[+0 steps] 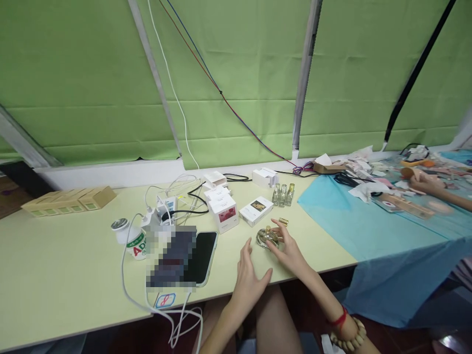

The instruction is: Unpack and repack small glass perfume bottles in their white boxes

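Observation:
My right hand [291, 254] has its thumb and fingers around a round glass perfume bottle [262, 238] with a gold neck, low over the table or on it; I cannot tell which. Just behind that hand lies a small gold cap [283, 221]. My left hand [249, 275] is open and empty, fingers apart, to the left of the bottle and nearer the table edge. A flat white box [256, 210] with a picture lies beyond the bottle. Several slim glass bottles [283, 195] stand farther back.
White boxes [225, 219] stand left of centre. A phone [202, 258], a white bottle [129, 238] and a power strip with looping cables [162, 211] are at left. Brown boxes [70, 200] sit farther left. At right, another person's hand [420, 182] is over a cluttered blue cloth [339, 221].

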`<state>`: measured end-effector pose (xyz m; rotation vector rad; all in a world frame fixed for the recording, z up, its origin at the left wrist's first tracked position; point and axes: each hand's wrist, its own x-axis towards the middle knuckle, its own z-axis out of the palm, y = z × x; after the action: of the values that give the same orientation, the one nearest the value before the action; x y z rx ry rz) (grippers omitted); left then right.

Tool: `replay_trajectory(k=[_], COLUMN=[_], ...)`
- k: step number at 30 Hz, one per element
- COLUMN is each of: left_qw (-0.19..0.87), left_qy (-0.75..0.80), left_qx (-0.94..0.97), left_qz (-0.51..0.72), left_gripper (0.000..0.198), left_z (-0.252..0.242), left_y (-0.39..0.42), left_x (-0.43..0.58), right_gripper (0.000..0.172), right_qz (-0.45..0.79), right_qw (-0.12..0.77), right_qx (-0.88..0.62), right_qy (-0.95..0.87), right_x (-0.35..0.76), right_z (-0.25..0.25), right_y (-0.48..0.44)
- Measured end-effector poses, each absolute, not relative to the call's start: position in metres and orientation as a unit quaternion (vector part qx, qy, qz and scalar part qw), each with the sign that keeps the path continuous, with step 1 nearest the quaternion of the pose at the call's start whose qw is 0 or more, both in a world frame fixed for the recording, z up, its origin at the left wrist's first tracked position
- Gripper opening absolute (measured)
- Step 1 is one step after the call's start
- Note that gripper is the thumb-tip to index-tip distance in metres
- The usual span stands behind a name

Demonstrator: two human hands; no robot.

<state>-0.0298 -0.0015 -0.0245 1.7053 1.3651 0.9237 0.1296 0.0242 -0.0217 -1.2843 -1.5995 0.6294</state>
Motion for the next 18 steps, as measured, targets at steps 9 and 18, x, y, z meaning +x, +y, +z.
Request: replay_trajectory(k=[9,18], left_qw=[0.322,0.381], left_qy=[0.528,0.489], left_qx=[0.678,0.641], left_qz=[0.398,0.452], left_gripper=[0.059,0.062], left_z=[-0.022,-0.027], left_y=[0.044,0.042], left_x=[0.008,0.004], right_gripper=[0.024,0.023], right_qz=[0.194,0.202], right_qw=[0.526,0.54], right_qx=[-0.488,-0.508], right_qy=[-0.669,-0.64], right_x=[0.126,0.118], right_z=[0.003,0.003], right_y=[0.027,0.034])
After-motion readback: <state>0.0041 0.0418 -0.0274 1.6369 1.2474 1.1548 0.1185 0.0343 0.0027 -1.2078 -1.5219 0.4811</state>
